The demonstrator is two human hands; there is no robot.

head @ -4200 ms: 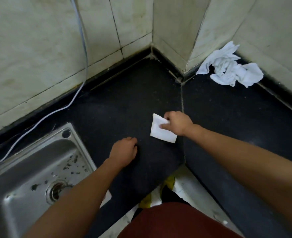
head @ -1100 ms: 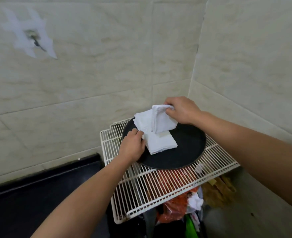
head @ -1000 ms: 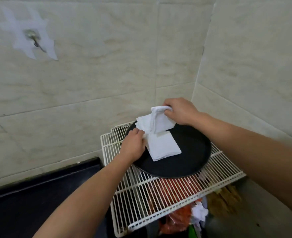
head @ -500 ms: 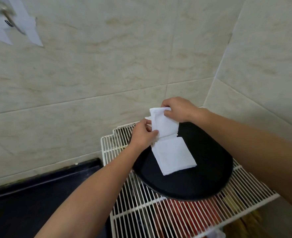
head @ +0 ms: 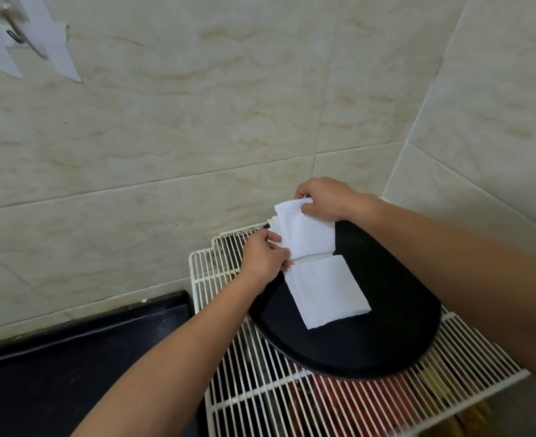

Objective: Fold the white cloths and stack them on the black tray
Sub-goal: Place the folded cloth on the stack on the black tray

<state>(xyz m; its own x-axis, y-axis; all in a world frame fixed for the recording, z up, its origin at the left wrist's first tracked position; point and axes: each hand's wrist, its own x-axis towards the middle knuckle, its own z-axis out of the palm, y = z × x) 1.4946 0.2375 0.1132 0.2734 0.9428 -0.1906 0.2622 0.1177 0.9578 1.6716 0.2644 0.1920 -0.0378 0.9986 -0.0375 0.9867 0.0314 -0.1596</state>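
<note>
Your right grip (head: 320, 200) pinched the top of a folded cloth (head: 307, 238), left grip (head: 265, 260) pinched its lower corner, just above the black tray (head: 386, 342). Best bet was to lay it square on the flat cloth (head: 326, 293) already there, edges matched, w/o unfolding.

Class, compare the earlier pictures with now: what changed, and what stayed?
The right hand carried the cloth from the counter to above the tray. The left hand left the counter for the tray rim, then moved on to pinch the cloth's lower edge. Unchanged: the right hand's grip; a second cloth lies on the tray.
</note>
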